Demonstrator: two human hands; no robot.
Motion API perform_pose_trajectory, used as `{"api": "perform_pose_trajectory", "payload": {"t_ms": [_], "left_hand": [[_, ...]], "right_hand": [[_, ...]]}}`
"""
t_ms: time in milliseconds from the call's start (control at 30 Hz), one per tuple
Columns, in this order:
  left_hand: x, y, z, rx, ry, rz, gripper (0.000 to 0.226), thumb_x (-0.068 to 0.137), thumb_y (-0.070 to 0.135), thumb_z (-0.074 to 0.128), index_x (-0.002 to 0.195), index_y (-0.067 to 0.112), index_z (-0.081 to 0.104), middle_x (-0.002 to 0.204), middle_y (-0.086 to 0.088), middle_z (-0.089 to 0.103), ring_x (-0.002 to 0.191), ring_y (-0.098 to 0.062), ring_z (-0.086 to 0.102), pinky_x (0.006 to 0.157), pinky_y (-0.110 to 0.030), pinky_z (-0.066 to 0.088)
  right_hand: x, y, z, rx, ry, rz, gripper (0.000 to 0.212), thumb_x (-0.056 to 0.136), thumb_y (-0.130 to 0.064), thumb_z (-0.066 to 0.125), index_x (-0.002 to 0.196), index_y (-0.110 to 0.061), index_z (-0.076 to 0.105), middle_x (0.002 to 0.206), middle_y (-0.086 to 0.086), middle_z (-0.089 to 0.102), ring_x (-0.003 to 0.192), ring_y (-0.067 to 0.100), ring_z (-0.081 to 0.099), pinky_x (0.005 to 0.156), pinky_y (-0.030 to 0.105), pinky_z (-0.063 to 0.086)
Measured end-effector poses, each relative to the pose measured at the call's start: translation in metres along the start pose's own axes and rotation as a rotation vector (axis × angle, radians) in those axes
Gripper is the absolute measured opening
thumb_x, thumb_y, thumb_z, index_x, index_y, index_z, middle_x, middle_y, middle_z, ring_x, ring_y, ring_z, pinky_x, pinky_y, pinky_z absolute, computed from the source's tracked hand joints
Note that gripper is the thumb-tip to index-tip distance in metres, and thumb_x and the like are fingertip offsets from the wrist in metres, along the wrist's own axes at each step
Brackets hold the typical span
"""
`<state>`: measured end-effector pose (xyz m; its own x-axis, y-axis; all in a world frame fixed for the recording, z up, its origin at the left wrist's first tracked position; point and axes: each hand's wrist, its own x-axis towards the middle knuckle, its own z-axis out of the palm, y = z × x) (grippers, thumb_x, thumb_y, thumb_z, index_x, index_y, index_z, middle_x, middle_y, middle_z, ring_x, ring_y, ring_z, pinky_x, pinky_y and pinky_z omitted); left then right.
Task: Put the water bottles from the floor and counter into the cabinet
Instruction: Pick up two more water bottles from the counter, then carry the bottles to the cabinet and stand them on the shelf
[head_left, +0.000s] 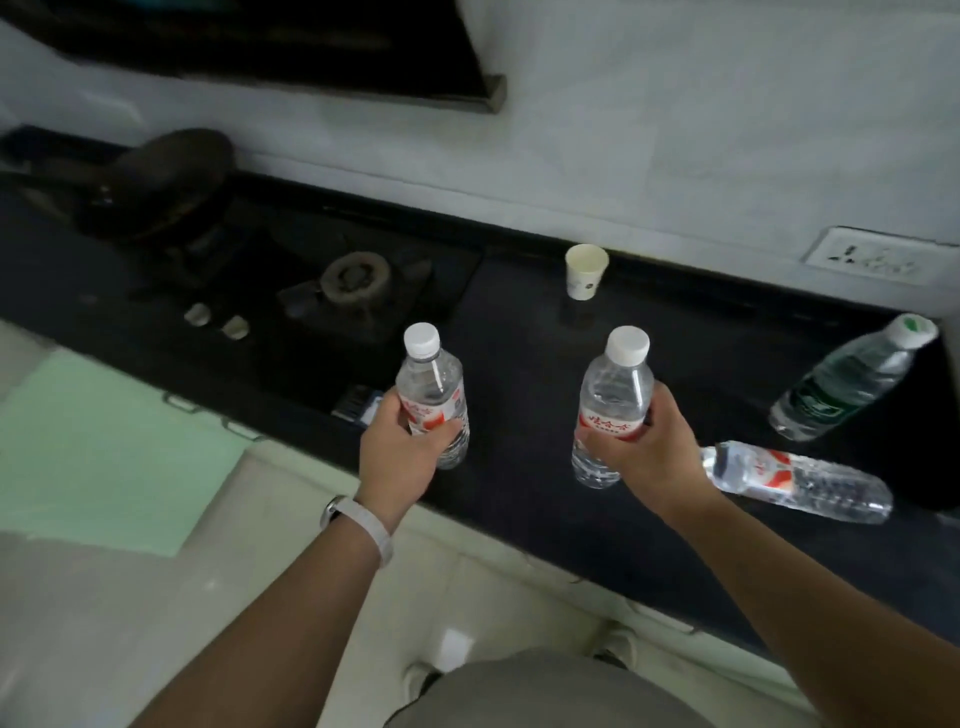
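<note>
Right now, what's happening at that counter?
A person holds two red-labelled water bottles upright at the black counter: the left hand grips the left-hand bottle, the right hand the right-hand bottle. Left on the counter at the right: a lying bottle with a red label and a green-labelled bottle beyond it. A paper cup stands near the wall.

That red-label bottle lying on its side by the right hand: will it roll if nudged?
Likely yes: the lying bottle is round and rests on its side on the smooth counter. It seems full, so probably heavy for its size.
</note>
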<state>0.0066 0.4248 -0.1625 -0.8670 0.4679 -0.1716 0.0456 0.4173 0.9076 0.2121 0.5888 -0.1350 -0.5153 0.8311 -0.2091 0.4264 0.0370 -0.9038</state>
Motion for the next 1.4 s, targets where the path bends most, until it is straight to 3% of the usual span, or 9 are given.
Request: {"api": "perform_pose_trajectory", "payload": {"t_ms": [133, 300, 500, 633, 833, 933, 1067, 1233, 1400], "left_hand": [[0.005, -0.029, -0.083, -0.063, 0.083, -0.026, 0.063, 0.072, 0.02, 0.09, 0.128, 0.028, 0.062, 0.111, 0.015, 0.071, 0.101, -0.005, 0.068, 0.093, -0.03, 0.056], [0.01, -0.065, -0.181, -0.116, 0.154, -0.045, 0.064, 0.077, 0.026, 0.087, 0.134, 0.031, 0.058, 0.113, 0.019, 0.067, 0.101, 0.003, 0.063, 0.078, -0.012, 0.046], [0.015, -0.112, -0.287, -0.173, 0.295, -0.063, 0.062, 0.075, 0.028, 0.087, 0.131, 0.031, 0.06, 0.114, 0.02, 0.069, 0.102, 0.001, 0.064, 0.084, -0.02, 0.049], [0.007, -0.136, -0.344, -0.203, 0.425, -0.112, 0.056, 0.076, 0.022, 0.087, 0.125, 0.032, 0.061, 0.108, 0.023, 0.067, 0.097, 0.005, 0.063, 0.077, -0.014, 0.046], [-0.016, -0.164, -0.406, -0.211, 0.606, -0.188, 0.047, 0.076, 0.019, 0.086, 0.117, 0.03, 0.063, 0.1, 0.02, 0.068, 0.083, 0.016, 0.059, 0.065, -0.003, 0.043], [-0.026, -0.177, -0.431, -0.222, 0.689, -0.242, 0.046, 0.075, 0.022, 0.086, 0.114, 0.033, 0.063, 0.099, 0.017, 0.07, 0.086, 0.007, 0.063, 0.07, -0.013, 0.044], [-0.026, -0.192, -0.459, -0.213, 0.802, -0.307, 0.044, 0.074, 0.022, 0.086, 0.109, 0.038, 0.062, 0.098, 0.018, 0.07, 0.089, 0.002, 0.064, 0.07, -0.017, 0.044], [-0.001, -0.203, -0.493, -0.195, 0.883, -0.369, 0.047, 0.076, 0.023, 0.085, 0.115, 0.034, 0.064, 0.1, 0.019, 0.07, 0.082, 0.017, 0.06, 0.062, -0.003, 0.041], [0.045, -0.205, -0.527, -0.198, 0.935, -0.415, 0.046, 0.074, 0.021, 0.087, 0.111, 0.037, 0.065, 0.097, 0.019, 0.072, 0.085, 0.007, 0.065, 0.071, -0.015, 0.044]], "right_hand": [[-0.019, -0.045, 0.083, 0.011, -0.078, -0.052, 0.059, 0.069, -0.025, 0.089, 0.114, -0.034, 0.051, 0.097, -0.012, 0.066, 0.087, 0.003, 0.066, 0.071, 0.018, 0.049], [-0.039, -0.093, 0.189, 0.003, -0.183, -0.12, 0.062, 0.069, -0.023, 0.088, 0.12, -0.029, 0.052, 0.101, -0.011, 0.066, 0.089, 0.004, 0.066, 0.072, 0.018, 0.05], [-0.061, -0.139, 0.306, -0.017, -0.321, -0.212, 0.062, 0.07, -0.019, 0.087, 0.12, -0.027, 0.052, 0.1, -0.012, 0.066, 0.085, -0.003, 0.065, 0.066, 0.012, 0.049], [-0.074, -0.162, 0.369, -0.04, -0.434, -0.295, 0.063, 0.069, -0.017, 0.087, 0.122, -0.021, 0.054, 0.103, -0.008, 0.066, 0.091, 0.005, 0.066, 0.076, 0.02, 0.051], [-0.084, -0.185, 0.449, -0.072, -0.627, -0.377, 0.057, 0.069, -0.018, 0.087, 0.117, -0.023, 0.058, 0.098, -0.008, 0.068, 0.087, 0.005, 0.067, 0.075, 0.025, 0.053], [-0.092, -0.196, 0.484, -0.051, -0.707, -0.374, 0.054, 0.07, -0.015, 0.087, 0.115, -0.025, 0.058, 0.094, -0.011, 0.069, 0.083, -0.001, 0.067, 0.068, 0.015, 0.05], [-0.094, -0.206, 0.533, -0.055, -0.813, -0.384, 0.053, 0.069, -0.017, 0.087, 0.112, -0.028, 0.059, 0.095, -0.01, 0.069, 0.082, -0.001, 0.067, 0.069, 0.017, 0.05], [-0.083, -0.221, 0.599, -0.063, -0.934, -0.369, 0.053, 0.068, -0.02, 0.088, 0.111, -0.031, 0.058, 0.094, -0.012, 0.07, 0.08, -0.002, 0.067, 0.069, 0.02, 0.05], [-0.054, -0.252, 0.662, -0.074, -1.014, -0.362, 0.052, 0.068, -0.026, 0.088, 0.106, -0.04, 0.056, 0.094, -0.017, 0.069, 0.082, -0.001, 0.067, 0.076, 0.029, 0.056]]}}
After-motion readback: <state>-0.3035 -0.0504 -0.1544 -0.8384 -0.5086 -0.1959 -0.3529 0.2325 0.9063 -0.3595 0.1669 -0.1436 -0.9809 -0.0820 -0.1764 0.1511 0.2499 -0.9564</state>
